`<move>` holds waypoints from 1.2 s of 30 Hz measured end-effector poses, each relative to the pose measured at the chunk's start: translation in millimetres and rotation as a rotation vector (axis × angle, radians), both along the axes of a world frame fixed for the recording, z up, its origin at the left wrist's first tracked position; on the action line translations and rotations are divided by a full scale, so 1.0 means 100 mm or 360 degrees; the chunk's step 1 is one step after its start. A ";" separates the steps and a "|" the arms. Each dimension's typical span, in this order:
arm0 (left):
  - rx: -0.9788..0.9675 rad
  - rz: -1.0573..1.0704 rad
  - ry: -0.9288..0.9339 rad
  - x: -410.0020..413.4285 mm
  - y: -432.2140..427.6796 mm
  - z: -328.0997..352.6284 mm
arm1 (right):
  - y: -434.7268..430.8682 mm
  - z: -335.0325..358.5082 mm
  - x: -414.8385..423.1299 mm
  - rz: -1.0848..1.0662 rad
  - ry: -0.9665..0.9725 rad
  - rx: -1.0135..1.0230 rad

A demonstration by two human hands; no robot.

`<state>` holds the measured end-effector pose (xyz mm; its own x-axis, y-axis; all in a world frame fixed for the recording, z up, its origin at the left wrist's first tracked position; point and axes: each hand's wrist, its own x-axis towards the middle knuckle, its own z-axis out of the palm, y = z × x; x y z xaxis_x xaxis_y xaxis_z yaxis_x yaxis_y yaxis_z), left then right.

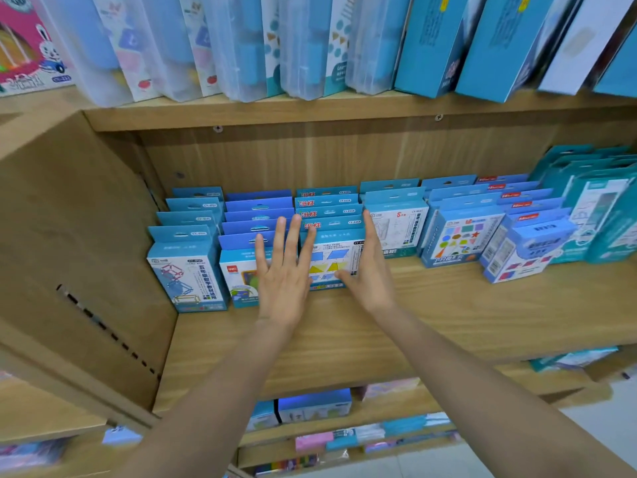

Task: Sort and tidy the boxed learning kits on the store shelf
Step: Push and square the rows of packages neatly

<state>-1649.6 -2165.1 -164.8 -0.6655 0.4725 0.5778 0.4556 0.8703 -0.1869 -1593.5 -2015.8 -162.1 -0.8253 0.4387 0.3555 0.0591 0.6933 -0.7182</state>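
The pale wooden shelf board (448, 312) carries seven or so files of blue kits. Your reference is the blue-and-white cardboard box printed with blue and yellow four-sided shapes (332, 260), and that is the one you are squaring up. Behind it stands its own file of blue boxes with red lettering on the hang tabs (327, 212), stepped back evenly.

Just left of it is the white-fronted box with a red logo (238, 277), which sits a little further forward. Just right of it is the white box with a line drawing (400, 229), which sits further back. Well to the right, a blue box with a barcode side (520, 253) stands skewed and needs turning later.

Your left hand (284, 288) lies flat across the seam on the shapes box's left, its fingers (293, 236) straight, fanned and holding nothing. Your right hand (370, 274) stands on edge against the shapes box's right side. Its fingers are straight along that side, its thumb (344, 276) rests low on the front, and it does not appear to be clamping the box.

Push with flat palms, not fingertips, so the thin card does not dent. Press low, near the base, because a high push would probably tip the file backwards. Use the right hand as a fence, slide the shapes box back until its front lines up with its neighbours, and then check that the tabs behind it stay parallel.
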 end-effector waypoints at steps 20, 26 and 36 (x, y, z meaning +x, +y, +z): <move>-0.0036 -0.0236 0.0041 0.25 0.52 0.06 | 0.62 0.08 0.26 -0.0162 0.0128 0.0528; -0.0053 -0.0020 0.0071 0.15 0.70 -0.09 | 0.78 0.00 0.12 -0.0156 -0.0244 0.0703; -0.0040 -0.0022 0.0068 0.07 0.72 -0.09 | 0.86 -0.13 -0.15 -0.0357 -0.0180 0.0780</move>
<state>-1642.9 -2092.7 -173.7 -0.6341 0.4958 0.5933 0.4586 0.8590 -0.2278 -1608.4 -1929.8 -174.8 -0.7757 0.4133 0.4769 0.3018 0.9066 -0.2949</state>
